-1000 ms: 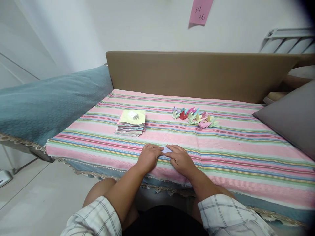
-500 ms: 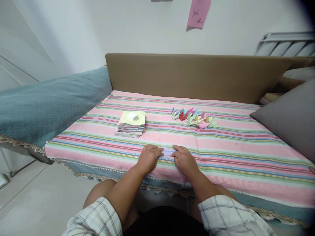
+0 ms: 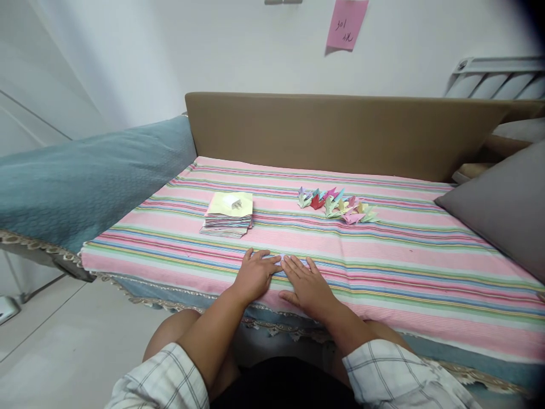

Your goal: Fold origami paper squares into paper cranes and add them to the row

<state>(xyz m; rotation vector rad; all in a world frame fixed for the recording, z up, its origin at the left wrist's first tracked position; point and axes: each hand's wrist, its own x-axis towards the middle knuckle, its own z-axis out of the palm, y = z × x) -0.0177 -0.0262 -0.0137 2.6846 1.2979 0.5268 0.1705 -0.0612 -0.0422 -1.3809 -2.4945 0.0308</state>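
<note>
My left hand (image 3: 256, 274) rests on the striped cloth with its fingers spread, its fingertips at the left end of a folded lilac paper. My right hand (image 3: 309, 284) lies flat over that paper, fingers stretched out and thumb apart. The paper is almost wholly covered, with only a sliver at the fingertips. Beyond my left hand stands a stack of square coloured paper (image 3: 229, 216), yellow on top, with a small white plug adapter (image 3: 233, 201) on it. Further off to the right sits a cluster of folded paper cranes (image 3: 336, 205) in several colours.
The pink striped cloth (image 3: 404, 250) covers a sofa seat with a brown backrest (image 3: 298, 130). A blue-covered armrest (image 3: 106, 170) bounds the left side. At the right lies a grey cushion (image 3: 502, 204). A pink note (image 3: 347, 24) hangs on the wall.
My right hand has gone from fingers bent at the paper's right end to lying flat across it, hiding it. My left hand's fingers have spread a little. The view has shifted slightly.
</note>
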